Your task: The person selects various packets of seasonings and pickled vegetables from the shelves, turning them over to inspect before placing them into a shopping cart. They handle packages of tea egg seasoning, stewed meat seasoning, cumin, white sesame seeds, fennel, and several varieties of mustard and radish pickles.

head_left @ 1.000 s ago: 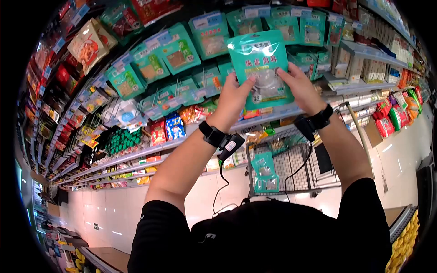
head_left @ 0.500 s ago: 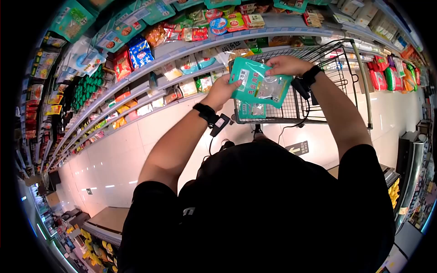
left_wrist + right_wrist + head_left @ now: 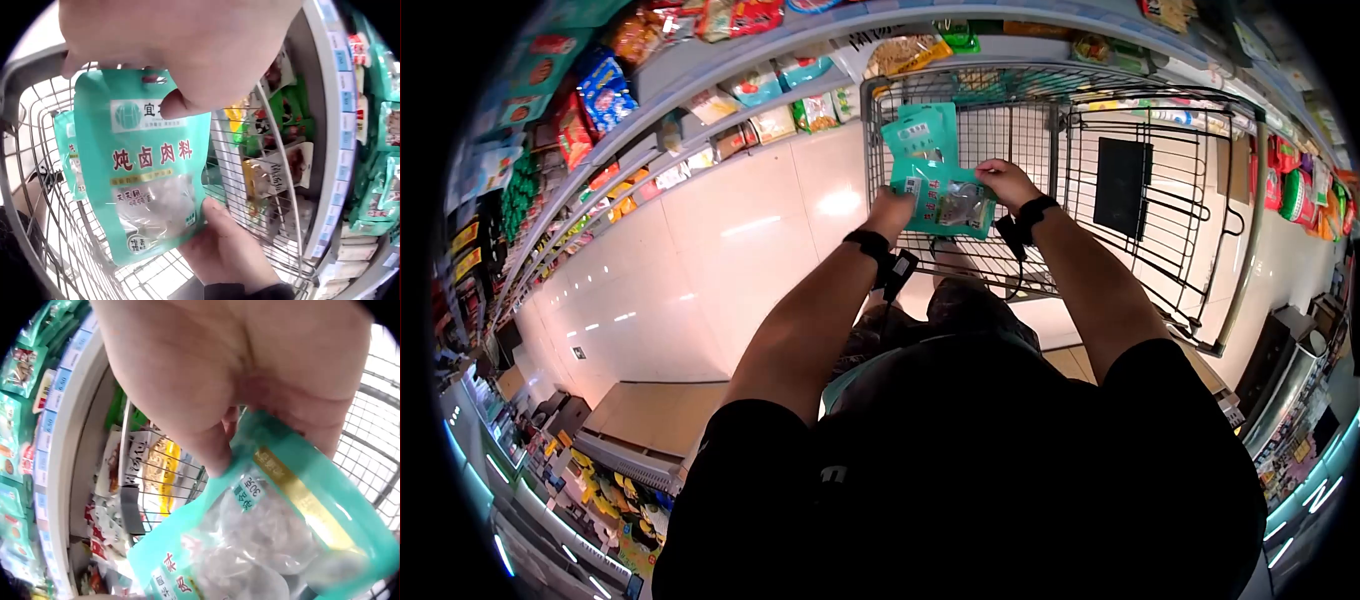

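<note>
A teal spice packet with a clear window and red characters is held over the shopping cart. My left hand pinches its top end, the thumb lying on the printed front in the left wrist view. At the opposite end, my right hand grips the packet's edge between thumb and fingers; its fingers are partly hidden behind the packet in the left wrist view. Beyond the held packet, more teal packaging shows inside the cart basket.
A store shelf with bagged foods curves along the far side and left. The cart's handle bar stands on the right, with a dark panel in its wire frame. Pale floor tiles stretch left; a brown ledge lies behind.
Both hands have brought the packet down from in front of the shelf to over the cart, turning it sideways. The head view has tilted down toward the basket.
</note>
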Tool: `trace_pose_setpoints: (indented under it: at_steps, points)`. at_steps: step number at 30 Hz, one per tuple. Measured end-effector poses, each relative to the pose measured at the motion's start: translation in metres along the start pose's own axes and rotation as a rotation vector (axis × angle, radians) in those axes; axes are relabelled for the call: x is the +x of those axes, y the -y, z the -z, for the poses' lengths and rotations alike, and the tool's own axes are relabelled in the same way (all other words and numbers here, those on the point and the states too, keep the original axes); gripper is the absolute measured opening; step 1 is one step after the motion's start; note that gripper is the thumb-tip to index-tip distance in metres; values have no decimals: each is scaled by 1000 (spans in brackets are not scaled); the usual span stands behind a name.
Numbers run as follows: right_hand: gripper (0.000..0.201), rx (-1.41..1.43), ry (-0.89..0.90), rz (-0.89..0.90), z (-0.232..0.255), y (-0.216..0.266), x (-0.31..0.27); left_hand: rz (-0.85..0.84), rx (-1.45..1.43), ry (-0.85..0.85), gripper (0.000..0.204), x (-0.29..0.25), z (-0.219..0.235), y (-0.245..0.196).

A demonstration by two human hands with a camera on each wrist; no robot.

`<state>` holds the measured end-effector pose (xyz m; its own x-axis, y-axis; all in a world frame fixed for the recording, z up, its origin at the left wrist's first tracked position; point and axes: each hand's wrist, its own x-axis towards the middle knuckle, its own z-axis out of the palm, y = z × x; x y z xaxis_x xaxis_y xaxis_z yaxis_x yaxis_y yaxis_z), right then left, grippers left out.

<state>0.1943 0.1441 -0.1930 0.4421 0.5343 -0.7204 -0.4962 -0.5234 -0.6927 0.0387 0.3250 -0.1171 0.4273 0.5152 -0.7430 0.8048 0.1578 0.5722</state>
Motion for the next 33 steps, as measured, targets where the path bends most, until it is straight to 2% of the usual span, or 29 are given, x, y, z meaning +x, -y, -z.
trace_pose_setpoints:
  at_steps: [2, 3, 4, 6, 7, 9, 10, 11, 12, 13, 14, 15, 16, 17, 18, 19, 20, 21, 22, 23, 24, 25, 26, 27, 28, 29, 30, 32, 33]
  points:
    - [27, -207, 80, -77, 5, -22, 27, 202, -157, 166, 33, 16, -15, 6]
    - [32, -265, 124, -115, 4, -27, 34, 230, -154, 165, 33, 31, -22, 23]
    - [32, -258, 136, -134, 2, -35, 42, 5, 303, 298, 35, 55, -29, 47]
    - [30, -420, 106, -234, -4, -49, 60, -486, 1206, 561, 46, 98, -37, 89]
    - [30, -411, 116, -249, -7, -56, 66, -471, 1207, 576, 46, 106, -39, 101]
    - [34, -427, 107, -260, -12, -70, 75, -671, 1285, 599, 39, 121, -41, 122]
    - [37, -436, 99, -262, -14, -79, 81, -662, 1287, 612, 39, 131, -44, 136]
    - [45, -457, 114, -257, -16, -87, 87, -319, 923, 565, 38, 141, -47, 148]
    - [45, -449, 120, -266, -19, -92, 91, 13, 555, 492, 37, 145, -47, 153]
    - [49, -440, 83, -249, -23, -86, 89, -65, 458, 494, 35, 145, -45, 158]
    - [54, -430, 46, -231, -28, -83, 89, -54, 468, 496, 35, 144, -44, 163]
    - [65, -326, 45, -245, -30, -101, 99, -36, 328, 518, 33, 141, -43, 167]
    - [65, -313, 47, -251, -31, -105, 100, -18, 188, 539, 32, 131, -40, 146]
    - [69, -380, 11, -269, -32, -104, 100, -334, 931, 600, 35, 130, -38, 125]
    - [73, -450, -29, -281, -30, -100, 100, -338, 938, 602, 35, 124, -45, 109]
    - [82, -314, 77, -251, -22, -96, 96, 159, 380, 395, 38, 115, -56, 97]
    - [82, -311, 66, -245, -21, -92, 92, 618, -195, 161, 40, 110, -61, 86]
    - [83, -313, 44, -237, -20, -89, 88, 526, -323, 202, 37, 106, -59, 80]
    - [85, -317, 25, -227, -20, -84, 84, 515, -321, 204, 37, 101, -57, 74]
    - [82, -252, 11, -297, -17, -79, 80, 595, -216, 155, 36, 95, -55, 68]
    - [82, -250, 5, -285, -15, -77, 77, 672, -111, 104, 36, 85, -48, 52]
    - [81, -335, -32, -241, -13, -80, 76, 590, -60, 161, 34, 78, -41, 44]
    - [80, -420, -71, -194, -10, -81, 74, 578, -121, 126, 30, 64, -38, 37]
    - [78, -385, -84, -115, -5, -80, 65, 494, -118, 173, 28, 53, -29, 32]
    - [72, -352, -65, -153, 1, -75, 63, 405, -114, 221, 26, 47, -22, 28]
    - [69, -346, -65, -155, 7, -71, 58, 376, -113, 271, 35, 47, -16, 34]
    - [66, -341, -66, -156, 12, -63, 49, 360, -232, 286, 27, 44, -11, 38]
    - [57, -241, -218, 65, 20, -81, 41, 136, -342, 367, 25, 20, 10, 29]
    - [53, -104, -279, 47, 11, -50, 20, 100, -392, 376, 25, 6, 22, 17]
